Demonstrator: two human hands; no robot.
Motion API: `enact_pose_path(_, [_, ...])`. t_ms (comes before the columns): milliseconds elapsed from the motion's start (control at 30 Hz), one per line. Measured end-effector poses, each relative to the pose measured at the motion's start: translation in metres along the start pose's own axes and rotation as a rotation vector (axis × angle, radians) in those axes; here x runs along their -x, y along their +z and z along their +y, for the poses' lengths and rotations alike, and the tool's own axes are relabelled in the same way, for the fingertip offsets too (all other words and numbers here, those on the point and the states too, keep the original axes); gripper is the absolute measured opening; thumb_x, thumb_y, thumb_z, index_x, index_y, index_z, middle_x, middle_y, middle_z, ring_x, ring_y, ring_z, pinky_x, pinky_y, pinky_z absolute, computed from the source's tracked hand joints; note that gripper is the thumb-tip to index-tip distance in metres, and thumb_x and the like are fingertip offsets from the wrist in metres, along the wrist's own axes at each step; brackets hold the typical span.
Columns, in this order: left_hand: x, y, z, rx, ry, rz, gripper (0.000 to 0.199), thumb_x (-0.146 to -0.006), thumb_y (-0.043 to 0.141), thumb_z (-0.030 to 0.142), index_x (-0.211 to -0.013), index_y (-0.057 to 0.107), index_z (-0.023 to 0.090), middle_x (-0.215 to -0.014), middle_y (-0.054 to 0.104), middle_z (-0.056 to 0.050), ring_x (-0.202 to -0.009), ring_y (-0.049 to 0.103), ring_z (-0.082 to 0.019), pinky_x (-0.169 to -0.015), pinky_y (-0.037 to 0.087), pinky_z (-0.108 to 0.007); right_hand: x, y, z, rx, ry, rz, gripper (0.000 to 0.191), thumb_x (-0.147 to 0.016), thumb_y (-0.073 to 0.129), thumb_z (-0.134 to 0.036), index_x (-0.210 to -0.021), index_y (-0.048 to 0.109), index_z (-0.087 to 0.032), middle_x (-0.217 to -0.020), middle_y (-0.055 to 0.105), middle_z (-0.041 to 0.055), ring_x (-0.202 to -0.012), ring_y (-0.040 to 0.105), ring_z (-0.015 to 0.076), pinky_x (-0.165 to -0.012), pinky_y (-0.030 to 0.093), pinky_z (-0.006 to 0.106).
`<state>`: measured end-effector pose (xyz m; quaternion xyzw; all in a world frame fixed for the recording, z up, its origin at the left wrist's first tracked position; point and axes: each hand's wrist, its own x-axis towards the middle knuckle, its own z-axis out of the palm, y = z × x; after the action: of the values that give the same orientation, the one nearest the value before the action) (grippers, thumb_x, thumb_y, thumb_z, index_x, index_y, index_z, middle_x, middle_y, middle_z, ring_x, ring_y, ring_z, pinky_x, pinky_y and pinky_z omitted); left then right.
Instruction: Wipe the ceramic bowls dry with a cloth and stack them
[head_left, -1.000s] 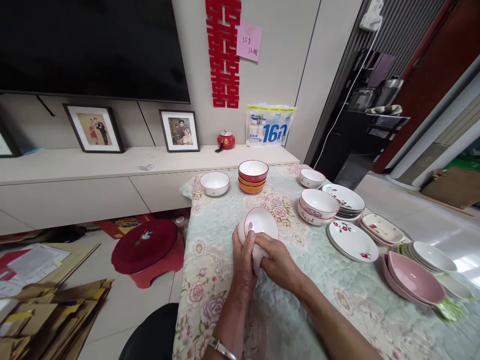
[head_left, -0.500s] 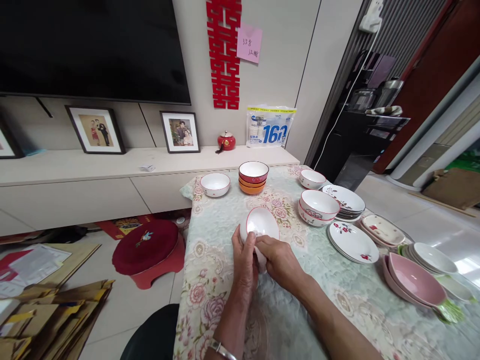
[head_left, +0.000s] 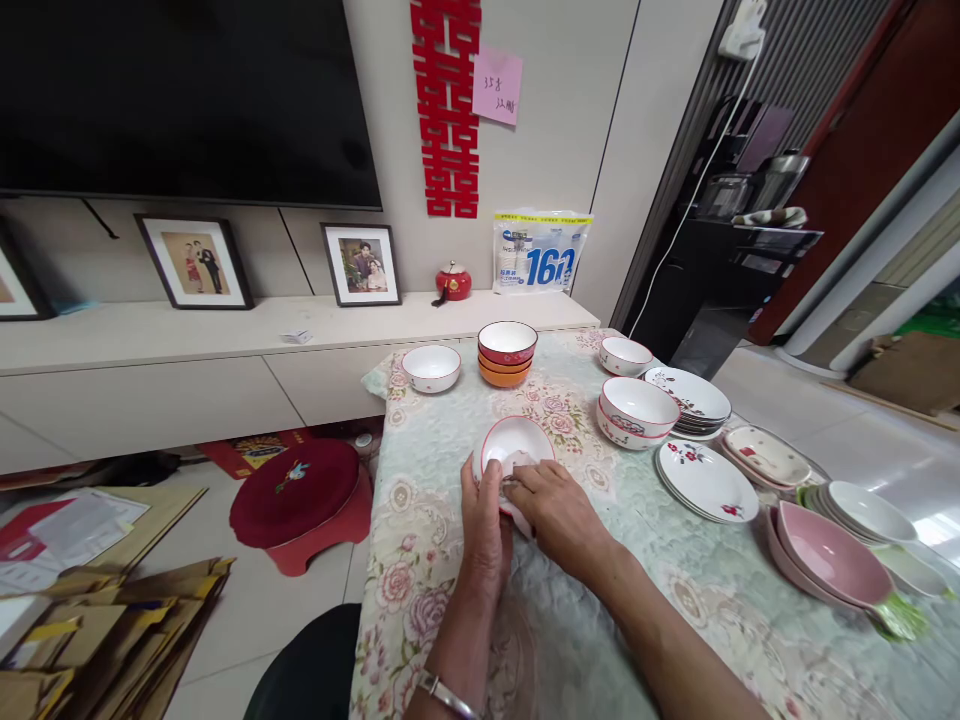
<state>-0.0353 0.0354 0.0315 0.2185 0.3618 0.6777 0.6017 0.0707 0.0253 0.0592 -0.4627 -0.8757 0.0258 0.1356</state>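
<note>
A white bowl with a red rim (head_left: 517,436) is tilted over the near middle of the table. My left hand (head_left: 484,510) grips it by the left edge, thumb over the rim. My right hand (head_left: 559,510) is closed at the bowl's near side, fingers reaching inside on a crumpled whitish cloth (head_left: 523,522), partly hidden beneath it. Beyond the hands stand a similar white bowl (head_left: 431,370) and a stack of red and orange bowls (head_left: 508,345).
On the right are stacked white bowls (head_left: 639,405), flowered plates (head_left: 705,482), pink leaf-shaped dishes (head_left: 832,555) and small pale bowls (head_left: 872,512). The flowered tablecloth (head_left: 427,560) covers the table. A red stool (head_left: 296,495) and a black seat (head_left: 311,665) stand to the left.
The bowl has turned and tipped slightly toward me, showing more of its inside. My right hand's fingers have shifted over the near rim into it.
</note>
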Motion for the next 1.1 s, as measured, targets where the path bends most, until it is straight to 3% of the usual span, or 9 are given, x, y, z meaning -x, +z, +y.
enact_pose_path(133, [0.0,0.003,0.001,-0.003,0.007,-0.011,0.063,-0.076,0.073,0.037,-0.131,0.045,0.022,-0.117,0.064,-0.01,-0.105,0.065,-0.023,-0.092,0.05,-0.034,-0.001,0.01,0.002,-0.005,0.081,0.076,0.023,-0.092,0.048,-0.011,-0.105,0.065,-0.017,-0.108,0.065,0.0116,-0.101,0.057,0.0235,-0.096,0.041,0.04])
enact_pose_path(300, [0.004,0.005,0.004,-0.01,-0.046,-0.016,0.076,-0.074,0.075,0.039,-0.139,0.038,0.026,-0.124,0.062,-0.011,-0.108,0.064,-0.024,-0.092,0.05,-0.034,-0.001,0.015,-0.005,-0.489,0.114,0.209,0.025,-0.083,0.046,-0.004,-0.088,0.065,-0.019,-0.089,0.066,0.0026,-0.079,0.06,0.0147,-0.072,0.046,0.024])
enact_pose_path(467, [0.002,0.001,0.004,-0.011,-0.062,-0.014,0.07,-0.075,0.073,0.042,-0.136,0.042,0.029,-0.128,0.061,-0.009,-0.11,0.063,-0.023,-0.093,0.049,-0.033,-0.004,0.006,-0.01,-0.719,0.067,0.238,0.044,-0.075,0.043,0.001,-0.105,0.064,-0.022,-0.109,0.065,0.0044,-0.1,0.06,0.0175,-0.086,0.048,0.028])
enact_pose_path(567, [-0.003,-0.004,0.002,-0.023,-0.04,0.015,0.06,-0.077,0.07,0.045,-0.13,0.048,0.025,-0.118,0.064,-0.008,-0.102,0.066,-0.022,-0.088,0.05,-0.032,-0.003,0.0,-0.008,-0.593,-0.064,0.121,0.057,-0.072,0.045,0.003,-0.121,0.058,-0.022,-0.122,0.061,0.0072,-0.114,0.055,0.0199,-0.094,0.046,0.031])
enact_pose_path(633, [-0.004,-0.006,0.001,0.02,-0.025,0.003,0.058,-0.079,0.066,0.047,-0.129,0.049,0.023,-0.11,0.066,-0.007,-0.096,0.067,-0.021,-0.085,0.051,-0.033,-0.002,-0.002,-0.004,-0.419,-0.114,0.042,0.052,-0.076,0.048,0.0,-0.122,0.058,-0.021,-0.12,0.062,0.0087,-0.114,0.055,0.0213,-0.096,0.044,0.034])
enact_pose_path(800, [-0.003,-0.002,0.001,0.076,-0.021,-0.017,0.062,-0.078,0.069,0.042,-0.132,0.046,0.023,-0.108,0.067,-0.007,-0.094,0.067,-0.021,-0.086,0.051,-0.034,0.001,0.002,0.004,-0.027,0.016,0.041,0.029,-0.089,0.05,-0.012,-0.113,0.063,-0.021,-0.116,0.065,0.01,-0.111,0.056,0.0251,-0.109,0.025,0.054])
enact_pose_path(867, [0.0,0.001,0.002,0.056,-0.016,-0.022,0.065,-0.076,0.071,0.04,-0.134,0.045,0.023,-0.112,0.066,-0.009,-0.097,0.067,-0.021,-0.087,0.051,-0.033,0.0,0.005,0.003,-0.055,0.055,0.064,0.025,-0.09,0.049,-0.012,-0.108,0.065,-0.019,-0.113,0.066,0.0104,-0.107,0.057,0.0239,-0.107,0.031,0.048])
enact_pose_path(1000, [0.005,0.005,0.004,0.013,0.001,-0.011,0.071,-0.074,0.074,0.039,-0.136,0.042,0.024,-0.119,0.064,-0.01,-0.106,0.064,-0.023,-0.091,0.049,-0.033,0.0,0.009,-0.004,-0.371,0.073,0.111,0.027,-0.085,0.047,-0.006,-0.098,0.065,-0.02,-0.098,0.068,0.0047,-0.09,0.061,0.0171,-0.08,0.047,0.026])
enact_pose_path(1100, [0.005,0.003,0.005,-0.043,-0.01,-0.001,0.067,-0.076,0.072,0.042,-0.134,0.044,0.024,-0.12,0.063,-0.009,-0.109,0.063,-0.023,-0.092,0.049,-0.033,0.0,0.007,-0.01,-0.564,0.103,0.184,0.033,-0.081,0.044,-0.002,-0.099,0.063,-0.022,-0.097,0.067,0.0022,-0.086,0.061,0.015,-0.078,0.047,0.023])
